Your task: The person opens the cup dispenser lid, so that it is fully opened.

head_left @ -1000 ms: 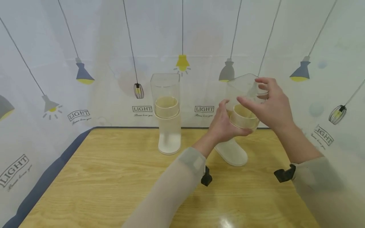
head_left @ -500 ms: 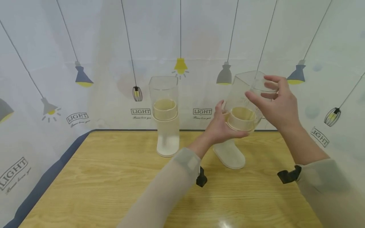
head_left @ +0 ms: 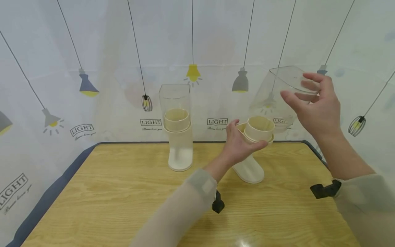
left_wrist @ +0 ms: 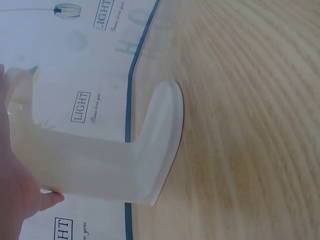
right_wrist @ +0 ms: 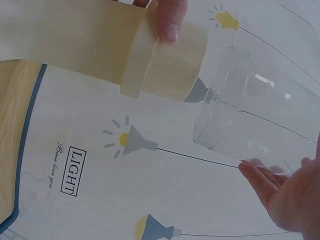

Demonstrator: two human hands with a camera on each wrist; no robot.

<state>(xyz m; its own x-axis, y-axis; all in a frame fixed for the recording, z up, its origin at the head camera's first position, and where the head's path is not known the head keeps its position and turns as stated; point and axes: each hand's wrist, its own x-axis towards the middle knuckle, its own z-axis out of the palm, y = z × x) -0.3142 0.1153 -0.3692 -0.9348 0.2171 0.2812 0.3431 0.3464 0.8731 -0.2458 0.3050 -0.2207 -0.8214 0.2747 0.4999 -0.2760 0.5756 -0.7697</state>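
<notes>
A cream plastic stand (head_left: 250,168), with a rounded foot and a ring-shaped collar on top, is upright on the table. My left hand (head_left: 237,144) grips it just below the collar, thumb at the front. In the left wrist view its foot (left_wrist: 159,145) touches the table. Up and to the right, my right hand (head_left: 321,106) holds a clear plastic container (head_left: 287,80) near its top rim, tilted. The right wrist view shows the container (right_wrist: 265,100) apart from the collar (right_wrist: 172,65), its lower end facing it.
A matching cream stand (head_left: 180,151) with a clear container (head_left: 174,96) seated on its collar stands to the left. Behind the wooden table (head_left: 117,199) hangs a curtain (head_left: 213,37) printed with lamps. Black wrist mounts (head_left: 325,189) stick out from both sleeves.
My right hand has lifted the clear container up and to the right, off the stand's collar. My left hand keeps its grip on the stand, which stays in about the same place.
</notes>
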